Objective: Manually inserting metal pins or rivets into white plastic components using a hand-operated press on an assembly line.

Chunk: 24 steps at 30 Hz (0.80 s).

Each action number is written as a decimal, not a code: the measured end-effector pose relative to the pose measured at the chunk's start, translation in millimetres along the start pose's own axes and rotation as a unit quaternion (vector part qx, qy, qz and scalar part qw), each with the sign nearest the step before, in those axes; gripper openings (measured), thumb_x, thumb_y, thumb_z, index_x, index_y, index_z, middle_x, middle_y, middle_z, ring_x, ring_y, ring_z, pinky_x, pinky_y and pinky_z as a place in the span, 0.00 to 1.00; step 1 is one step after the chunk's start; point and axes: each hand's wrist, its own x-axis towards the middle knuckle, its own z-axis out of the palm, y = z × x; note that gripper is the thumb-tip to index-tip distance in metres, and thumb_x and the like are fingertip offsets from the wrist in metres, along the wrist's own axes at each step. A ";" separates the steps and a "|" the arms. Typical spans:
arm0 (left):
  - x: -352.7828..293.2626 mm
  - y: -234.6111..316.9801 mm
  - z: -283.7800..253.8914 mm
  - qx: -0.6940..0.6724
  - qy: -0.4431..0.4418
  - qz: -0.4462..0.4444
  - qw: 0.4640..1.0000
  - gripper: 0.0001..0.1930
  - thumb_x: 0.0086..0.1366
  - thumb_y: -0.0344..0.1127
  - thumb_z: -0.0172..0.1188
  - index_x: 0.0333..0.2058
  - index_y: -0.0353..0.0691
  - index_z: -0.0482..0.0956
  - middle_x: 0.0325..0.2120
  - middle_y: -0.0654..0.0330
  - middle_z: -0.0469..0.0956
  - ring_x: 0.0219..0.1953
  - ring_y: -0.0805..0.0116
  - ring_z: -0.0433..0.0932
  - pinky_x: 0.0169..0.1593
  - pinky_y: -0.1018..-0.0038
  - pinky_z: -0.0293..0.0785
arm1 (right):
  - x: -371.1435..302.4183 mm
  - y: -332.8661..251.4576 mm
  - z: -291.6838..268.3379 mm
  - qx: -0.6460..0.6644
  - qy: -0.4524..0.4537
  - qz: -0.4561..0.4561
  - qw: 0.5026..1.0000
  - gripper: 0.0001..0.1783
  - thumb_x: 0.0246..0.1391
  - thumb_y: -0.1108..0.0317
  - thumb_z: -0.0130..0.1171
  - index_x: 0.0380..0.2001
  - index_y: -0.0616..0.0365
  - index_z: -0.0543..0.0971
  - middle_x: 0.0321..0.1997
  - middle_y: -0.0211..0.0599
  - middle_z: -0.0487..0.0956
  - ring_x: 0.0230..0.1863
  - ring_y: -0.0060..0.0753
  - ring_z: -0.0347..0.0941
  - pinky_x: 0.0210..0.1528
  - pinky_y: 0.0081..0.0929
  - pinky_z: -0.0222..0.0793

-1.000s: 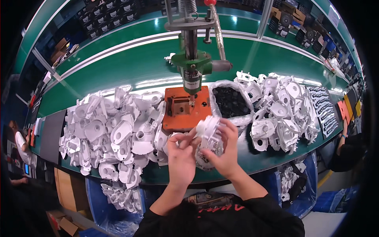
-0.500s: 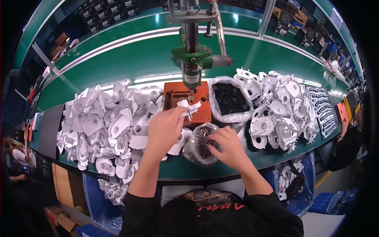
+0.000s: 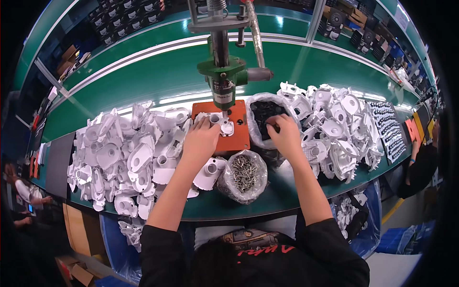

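My left hand (image 3: pixel 201 139) is closed over a white plastic part (image 3: pixel 227 127) on the orange fixture block (image 3: pixel 235 142). The part lies right under the tip of a green press (image 3: pixel 223 76). My right hand (image 3: pixel 286 135) reaches over a clear plastic bag (image 3: pixel 258 138) of small black parts (image 3: pixel 264 111). Its fingers are bent together at the bag's contents, and whatever is between them is hidden. Just in front of the fixture stands another clear bag (image 3: pixel 259 189) full of small metal pins or screws (image 3: pixel 245 171).
A big heap of white plastic parts (image 3: pixel 114 153) covers the table's left side. Another white heap (image 3: pixel 334 124) lies to the right, beside a sheet of small black pieces (image 3: pixel 386 129). Blue bins (image 3: pixel 112 239) stand below the table edge. Other people sit at both sides.
My left hand has set the white part down on the fixture under the press. My right hand has moved from the metal-piece bag up to the bag of black parts.
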 end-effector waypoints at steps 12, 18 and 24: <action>-11.2 17.1 25.2 -0.031 0.051 -0.056 0.997 0.11 0.56 0.31 0.54 0.37 0.33 0.71 0.49 0.33 0.68 0.57 0.39 0.63 0.62 0.51 0.57 | 72.6 22.1 71.9 -0.196 -0.117 -0.005 0.974 0.13 0.44 0.71 0.54 0.35 0.54 0.81 0.41 0.44 0.75 0.46 0.50 0.70 0.47 0.41 0.69; -13.1 21.8 28.2 -0.009 0.101 -0.063 0.993 0.07 0.58 0.29 0.52 0.35 0.32 0.70 0.48 0.34 0.69 0.56 0.38 0.64 0.62 0.51 0.58 | 69.7 21.9 66.9 -0.115 -0.127 0.004 0.985 0.14 0.44 0.73 0.52 0.37 0.58 0.78 0.44 0.48 0.73 0.47 0.54 0.68 0.49 0.42 0.67; -11.9 23.0 28.1 -0.028 0.108 -0.058 0.992 0.07 0.58 0.29 0.52 0.34 0.32 0.70 0.49 0.34 0.69 0.57 0.38 0.64 0.62 0.51 0.57 | 67.4 22.7 57.6 -0.057 -0.129 0.036 0.989 0.09 0.43 0.75 0.54 0.32 0.62 0.76 0.37 0.49 0.75 0.43 0.54 0.71 0.43 0.41 0.68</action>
